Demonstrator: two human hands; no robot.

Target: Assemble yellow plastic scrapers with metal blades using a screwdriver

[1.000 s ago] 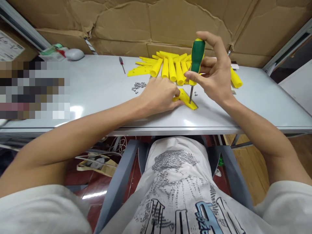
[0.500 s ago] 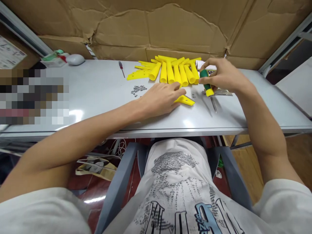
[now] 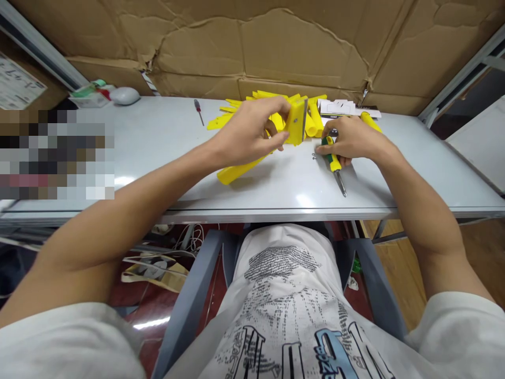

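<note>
My left hand [image 3: 252, 129] grips a yellow plastic scraper [image 3: 295, 123] lifted off the table. Its head stands up with a dark blade strip along the right edge and a screw in its face; the handle slants down to the lower left beneath my palm. On the right, my right hand [image 3: 349, 138] has its fingers around a screwdriver [image 3: 335, 164] with a green and yellow handle, tip pointing down toward the table edge. A few small screws [image 3: 314, 156] lie just left of those fingers. Behind my left hand are several more yellow scrapers [image 3: 314, 113], partly hidden.
A small screwdriver [image 3: 199, 111] lies at the back left. White printed card packaging [image 3: 337, 107] sits behind my right hand, near another yellow handle [image 3: 370, 121]. A computer mouse [image 3: 124, 95] is at the far left. Cardboard [image 3: 300, 47] lines the back of the white table [image 3: 158, 179].
My left hand has raised the scraper from the table and tilted it upright. My right hand has lowered with the screwdriver, its tip moving nearer the front edge.
</note>
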